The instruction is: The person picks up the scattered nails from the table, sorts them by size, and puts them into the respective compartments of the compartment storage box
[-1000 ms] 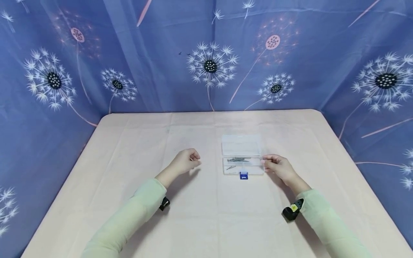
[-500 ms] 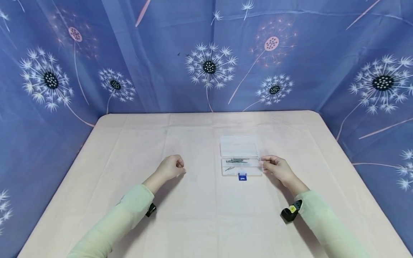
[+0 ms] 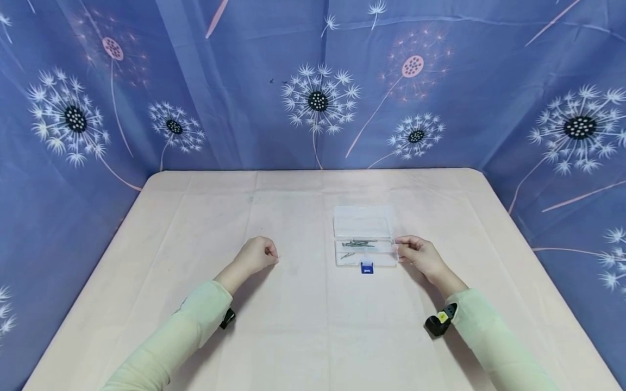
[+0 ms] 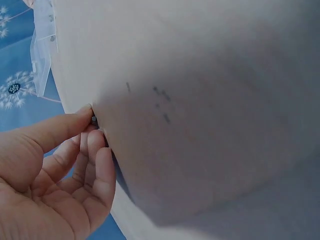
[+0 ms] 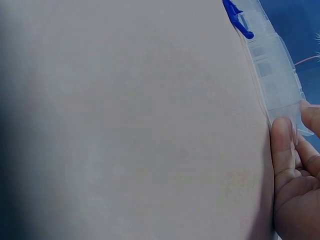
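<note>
My left hand (image 3: 253, 255) is low over the left part of the table, thumb and fingertips together. In the left wrist view they pinch a small grey metal piece (image 4: 94, 120), its end ridged like a screw; the rest is hidden. My right hand (image 3: 423, 256) holds the right end of a clear plastic box (image 3: 369, 260), thumb on the rim and fingers against the side. The lid (image 3: 363, 220) lies back, away from me. Several long thin metal pins, screws or nails (image 3: 359, 244) lie in the far compartment, and a shorter one (image 3: 348, 255) in the near one.
A blue latch (image 3: 367, 267) sticks out from the box's front. The table (image 3: 303, 326) has a pale pink cloth, with several small dark marks (image 4: 160, 92) on it near my left hand. A blue dandelion-print curtain (image 3: 244, 98) surrounds the back and sides.
My left hand has moved left, away from the box and toward me, then almost stopped. My right hand stays on the box's right end.
</note>
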A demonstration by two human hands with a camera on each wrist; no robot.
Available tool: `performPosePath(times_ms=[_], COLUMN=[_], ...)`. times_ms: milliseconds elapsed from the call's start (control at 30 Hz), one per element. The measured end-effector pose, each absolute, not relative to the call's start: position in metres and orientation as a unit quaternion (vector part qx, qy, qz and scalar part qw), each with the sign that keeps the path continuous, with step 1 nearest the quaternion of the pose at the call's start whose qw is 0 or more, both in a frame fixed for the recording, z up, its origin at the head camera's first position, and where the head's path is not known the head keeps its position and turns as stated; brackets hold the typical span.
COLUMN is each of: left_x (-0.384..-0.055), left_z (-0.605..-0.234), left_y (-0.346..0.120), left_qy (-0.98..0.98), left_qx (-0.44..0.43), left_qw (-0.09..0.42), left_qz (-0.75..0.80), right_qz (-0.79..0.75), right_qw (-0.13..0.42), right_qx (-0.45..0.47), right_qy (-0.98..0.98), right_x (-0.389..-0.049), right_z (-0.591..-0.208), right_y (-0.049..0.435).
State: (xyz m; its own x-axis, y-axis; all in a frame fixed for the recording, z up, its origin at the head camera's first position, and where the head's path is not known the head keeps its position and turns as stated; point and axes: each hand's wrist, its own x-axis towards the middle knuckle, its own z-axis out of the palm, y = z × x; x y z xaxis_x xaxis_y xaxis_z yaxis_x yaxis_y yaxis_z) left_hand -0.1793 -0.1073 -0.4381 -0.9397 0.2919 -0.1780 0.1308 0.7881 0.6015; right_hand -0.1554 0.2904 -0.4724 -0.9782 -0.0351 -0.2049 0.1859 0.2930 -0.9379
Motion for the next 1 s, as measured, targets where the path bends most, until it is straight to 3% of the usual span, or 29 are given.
performPosePath(times_ms=[467,1000], left_x=[-0.1781,-0.1725], left_z=[-0.4370,-0.4334], left_y=[-0.1070,-0.1009], left_qy=[0.943,0.945], left_qx=[0.147,0.164], left_qw=[0.164,0.154], left_qz=[0.248,0.239], right_qz=[-0.591,-0.576], right_qw=[0.091,0.090], right_qx=[0.051,0.048], right_qy=[0.800,0.811], right_x=[-0.1546,-0.1549], right_z=[-0.4719,-0.4733], right_y=[0.2881,0.2888])
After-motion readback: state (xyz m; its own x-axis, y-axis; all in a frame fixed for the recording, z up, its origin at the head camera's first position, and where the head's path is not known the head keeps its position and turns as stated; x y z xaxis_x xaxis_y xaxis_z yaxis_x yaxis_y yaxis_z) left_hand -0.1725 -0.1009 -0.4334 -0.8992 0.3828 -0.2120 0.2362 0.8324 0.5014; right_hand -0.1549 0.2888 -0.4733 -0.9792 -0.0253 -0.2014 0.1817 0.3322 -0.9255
